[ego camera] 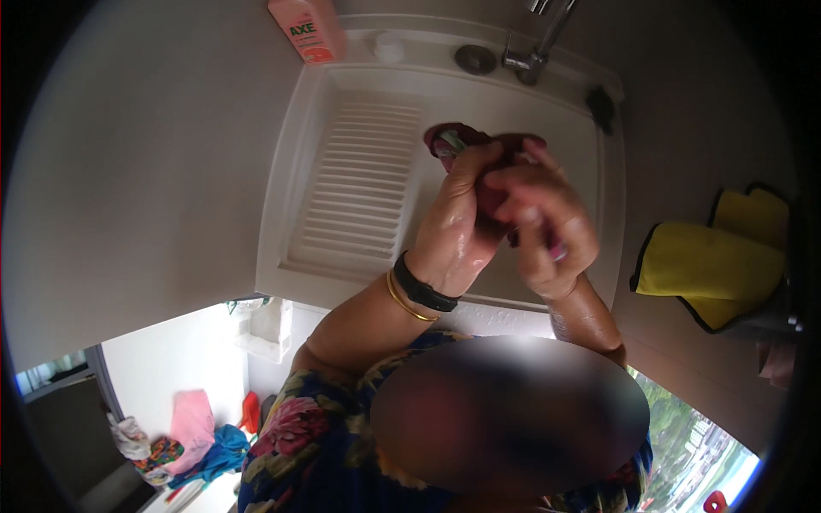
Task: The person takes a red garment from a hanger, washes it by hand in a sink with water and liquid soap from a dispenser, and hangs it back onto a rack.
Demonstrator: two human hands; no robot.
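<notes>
A dark red cloth (490,195) with a pale green and white patterned part is held bunched above the basin of a white laundry sink (349,272). My left hand (452,221) grips it from the left, thumb lying along the top; the skin looks wet. On that wrist are a black band (423,285) and a gold bangle (404,298). My right hand (555,221), blurred, has its fingers bent around the cloth's right side. A bit of cloth shows beneath these fingers, and the hands hide much of the rest.
A ribbed washboard (359,179) forms the basin's left side. Along the back rim stand a pink AXE bottle (309,32), a white cap-like object (389,47), a round drain fitting (475,59) and a chrome faucet (529,61). Yellow cloths (712,263) hang at right.
</notes>
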